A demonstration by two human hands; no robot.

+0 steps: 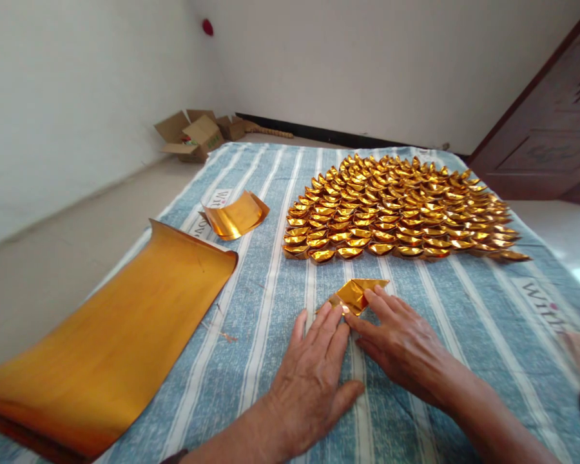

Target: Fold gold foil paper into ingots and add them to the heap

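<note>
A folded piece of gold foil paper [354, 294] lies on the striped cloth in front of me. My left hand [314, 370] is laid flat, fingers stretched out, its fingertips pressing on the paper's near left edge. From the right, my right hand [401, 341] touches the same paper with extended fingers, its index fingertip beside the left fingertips. Neither hand is wrapped round anything. Just beyond stand many gold paper ingots [381, 248] in close rows. The underside of the folded piece is hidden.
A large stack of gold paper sheets [111, 335] with curled ends covers the left side of the blue striped cloth [251, 290]. A smaller curved gold stack [236, 216] lies behind it. Open cardboard boxes [193, 135] sit on the floor beyond. A brown wooden door [541, 148] is at right.
</note>
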